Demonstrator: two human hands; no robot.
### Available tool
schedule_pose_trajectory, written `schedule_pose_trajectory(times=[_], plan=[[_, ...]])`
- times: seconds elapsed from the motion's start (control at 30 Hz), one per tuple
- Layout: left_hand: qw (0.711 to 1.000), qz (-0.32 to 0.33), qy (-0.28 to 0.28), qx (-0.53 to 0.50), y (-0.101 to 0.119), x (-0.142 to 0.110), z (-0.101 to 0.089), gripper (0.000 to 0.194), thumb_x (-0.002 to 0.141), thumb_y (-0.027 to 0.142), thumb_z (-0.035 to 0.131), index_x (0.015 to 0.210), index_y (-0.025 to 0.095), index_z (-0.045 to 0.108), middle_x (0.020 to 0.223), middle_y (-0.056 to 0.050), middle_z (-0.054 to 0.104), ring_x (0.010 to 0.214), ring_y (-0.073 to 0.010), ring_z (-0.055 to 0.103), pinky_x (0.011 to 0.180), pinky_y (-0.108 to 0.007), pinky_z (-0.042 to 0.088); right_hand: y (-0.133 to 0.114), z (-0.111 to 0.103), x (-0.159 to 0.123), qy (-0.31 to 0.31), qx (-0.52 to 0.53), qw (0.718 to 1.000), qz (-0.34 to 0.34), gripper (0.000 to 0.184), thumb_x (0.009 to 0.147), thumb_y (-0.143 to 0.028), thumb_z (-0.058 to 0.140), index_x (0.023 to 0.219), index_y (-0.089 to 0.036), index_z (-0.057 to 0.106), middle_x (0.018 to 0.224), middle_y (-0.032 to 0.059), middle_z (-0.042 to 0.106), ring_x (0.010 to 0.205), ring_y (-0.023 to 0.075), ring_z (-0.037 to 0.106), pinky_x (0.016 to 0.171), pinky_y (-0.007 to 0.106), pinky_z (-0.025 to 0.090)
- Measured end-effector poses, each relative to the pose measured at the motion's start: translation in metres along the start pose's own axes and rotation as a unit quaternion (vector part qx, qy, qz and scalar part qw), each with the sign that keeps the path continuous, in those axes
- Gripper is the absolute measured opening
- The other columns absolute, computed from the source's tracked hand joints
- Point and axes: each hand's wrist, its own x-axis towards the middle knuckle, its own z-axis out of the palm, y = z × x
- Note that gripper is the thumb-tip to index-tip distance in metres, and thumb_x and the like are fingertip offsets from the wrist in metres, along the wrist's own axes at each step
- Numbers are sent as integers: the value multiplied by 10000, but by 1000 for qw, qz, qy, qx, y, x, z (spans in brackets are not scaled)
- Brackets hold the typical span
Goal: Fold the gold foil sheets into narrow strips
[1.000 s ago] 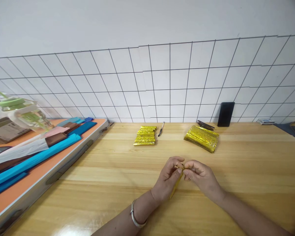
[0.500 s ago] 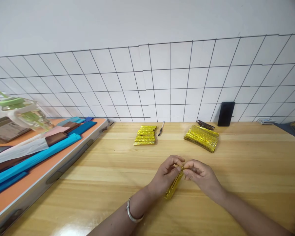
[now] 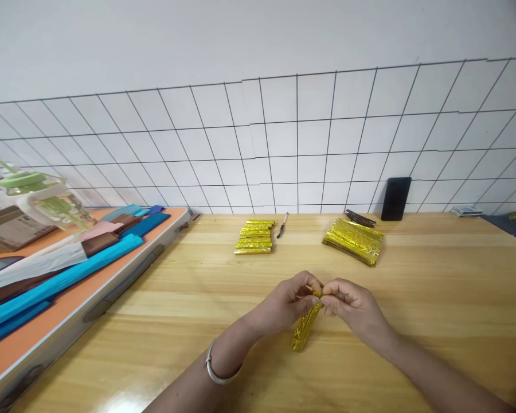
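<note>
A narrow strip of shiny gold foil (image 3: 304,331) hangs down toward me from between my two hands. My left hand (image 3: 293,301) pinches its upper end between thumb and fingers. Close against it, my right hand (image 3: 349,304) pinches the same end, fingertips nearly touching those of the left. The very tip of the strip is hidden by my fingers. Beyond my hands lie a row of folded gold foil strips (image 3: 253,237) on the left and a thick stack of gold foil (image 3: 353,241) on the right.
A pen (image 3: 282,225) lies by the folded strips. Behind the stack sit a dark crinkled strip (image 3: 360,218) and a black phone-like slab (image 3: 396,199) leaning on the wall. At left, an orange-topped table (image 3: 112,261) bears coloured paper rolls, a cardboard box (image 3: 15,226) and a green-lidded bottle (image 3: 43,198).
My left wrist has swung left and lower, and more of the gold foil strip shows below my fingers. My right hand has stayed nearly still, pinching throughout.
</note>
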Motion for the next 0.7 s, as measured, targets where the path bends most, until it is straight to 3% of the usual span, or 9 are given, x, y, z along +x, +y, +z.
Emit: schedule_pose_trajectory(times=[0.2,0.33,0.47,0.7], plan=[[991,17,108,-81,-10,5,10,207,806,314,612,870,151,502,826,-22,553,706,-98,497,637,-222,389,0,7,-1,56,-15,998,-21,178,791,-285,573,930,-206,495,755,-22,532,654,106,533,601,234,449],[974,17,191,-122,-20,9,19,243,777,333,642,857,152,501,800,-14,563,691,-100,515,626,-219,401,5,13,-3,93,-120,988,-9,257,714,-255,621,901,-224,448,746,-38,522,566,94,500,528,224,424],[966,23,216,-144,-28,10,25,238,770,313,651,871,161,498,888,-27,586,759,-118,554,672,-239,428,6,14,-5,70,-223,972,-15,238,723,-222,573,920,-228,440,672,-52,507,525,102,493,503,229,402],[960,21,238,-149,-29,10,29,284,716,345,699,856,159,535,973,-58,611,830,-146,574,735,-275,459,8,14,-5,91,-310,945,-48,226,758,-201,499,977,-210,445,732,-5,565,594,130,541,557,253,431]])
